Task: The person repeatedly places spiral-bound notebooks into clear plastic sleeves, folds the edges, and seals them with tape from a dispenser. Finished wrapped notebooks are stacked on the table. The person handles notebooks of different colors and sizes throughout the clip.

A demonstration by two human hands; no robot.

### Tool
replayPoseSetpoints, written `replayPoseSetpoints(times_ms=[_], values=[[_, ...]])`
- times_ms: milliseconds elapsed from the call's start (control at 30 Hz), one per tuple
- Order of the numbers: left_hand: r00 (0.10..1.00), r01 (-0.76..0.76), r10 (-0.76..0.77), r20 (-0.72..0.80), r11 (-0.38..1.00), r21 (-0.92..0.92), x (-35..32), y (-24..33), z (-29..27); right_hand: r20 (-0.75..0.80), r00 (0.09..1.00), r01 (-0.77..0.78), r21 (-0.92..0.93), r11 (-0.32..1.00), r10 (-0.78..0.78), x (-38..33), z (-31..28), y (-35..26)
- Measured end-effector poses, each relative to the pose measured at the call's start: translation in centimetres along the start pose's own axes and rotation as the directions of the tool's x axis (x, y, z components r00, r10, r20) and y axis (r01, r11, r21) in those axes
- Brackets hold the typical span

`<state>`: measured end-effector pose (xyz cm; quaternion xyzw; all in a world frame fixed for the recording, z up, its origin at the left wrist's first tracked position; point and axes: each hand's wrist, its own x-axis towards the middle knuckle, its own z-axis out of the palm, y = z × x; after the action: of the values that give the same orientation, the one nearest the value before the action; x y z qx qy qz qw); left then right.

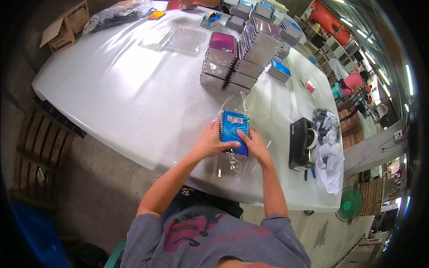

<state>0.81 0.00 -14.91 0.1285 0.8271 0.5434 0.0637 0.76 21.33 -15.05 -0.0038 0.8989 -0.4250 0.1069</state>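
Note:
A blue spiral-bound notebook (231, 134), which looks like the top of a small stack, lies near the front edge of the white-covered table. Beneath and around it spreads clear plastic film (230, 166), its loose ends sticking out beyond the far and near sides. My left hand (211, 140) grips the notebook's left side, thumb across the lower cover. On the opposite edge my right hand (254, 144) is closed too, with its thumb pressed on the cover. How many notebooks lie under the top one is hidden.
Beyond the notebook rise stacks of wrapped notebooks (223, 42), with more blue ones (280, 70) beside them. A black tape dispenser (298, 143) stands at the right, next to crumpled white plastic (330, 156). Clear sheets (183, 40) lie farther back; a cardboard box (67, 27) sits far left.

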Motion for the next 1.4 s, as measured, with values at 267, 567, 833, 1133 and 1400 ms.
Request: replayPoseSetpoints(times_ms=[267,567,833,1133,1400], values=[[0.925,-0.339,0.168,-0.342,0.773,-0.537,-3.9,4.6,2.5,-0.255,0.937,0.348,0.729,0.59,-0.237,-5.5,0.5,-6.5],[0.836,-0.491,0.374,-0.402,0.837,-0.241,-2.3,1.2,3.1,-0.205,0.879,0.475,0.305,0.826,-0.43,-4.7,2.8,-1.5],[0.799,-0.49,0.425,-0.426,0.87,-0.051,-2.0,0.6,3.2,-0.077,0.936,0.348,0.329,0.878,-0.343,-4.4,3.2,-0.4],[0.553,-0.717,0.802,-0.225,0.596,0.362,-2.8,5.9,-4.1,-0.349,0.868,0.494,0.54,0.681,-0.352,-6.2,1.5,-2.9],[0.532,-0.776,0.755,-0.384,0.616,0.136,-2.9,10.4,-6.4,-0.43,0.781,0.615,0.4,0.68,-0.453,-7.7,1.0,-2.6]])
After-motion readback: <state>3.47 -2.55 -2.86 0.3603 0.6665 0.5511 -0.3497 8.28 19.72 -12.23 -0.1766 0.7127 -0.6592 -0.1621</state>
